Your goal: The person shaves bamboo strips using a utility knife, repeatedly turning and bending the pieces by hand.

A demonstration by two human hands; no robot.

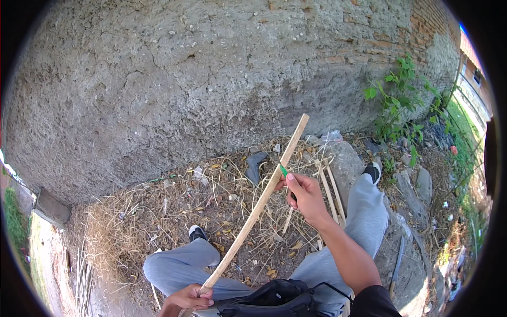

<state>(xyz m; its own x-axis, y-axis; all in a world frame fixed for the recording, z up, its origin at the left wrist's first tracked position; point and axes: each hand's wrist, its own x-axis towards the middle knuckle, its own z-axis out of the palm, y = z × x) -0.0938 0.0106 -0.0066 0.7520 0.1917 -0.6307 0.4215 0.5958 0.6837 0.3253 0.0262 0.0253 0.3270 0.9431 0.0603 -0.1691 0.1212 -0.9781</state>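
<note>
A long, pale wooden strip (pixel 250 219) slants up from my lap toward the wall. My left hand (pixel 190 298) is closed around its lower end. My right hand (pixel 306 198) is closed on a small pen-like tool (pixel 283 170), green at the tip with a dark part showing below the fingers; its exact kind is hard to make out. The green tip meets the upper part of the strip, and the fingertips are against the wood's edge. More pale wooden strips (pixel 332 193) lie beside my right leg.
A rough plastered wall (pixel 174 84) stands ahead, with a leafy plant (pixel 401 100) at its right. Dry straw (pixel 121 227) and litter cover the ground. A black bag (pixel 274 300) rests on my lap. A long grey blade (pixel 398 259) lies on the stone at right.
</note>
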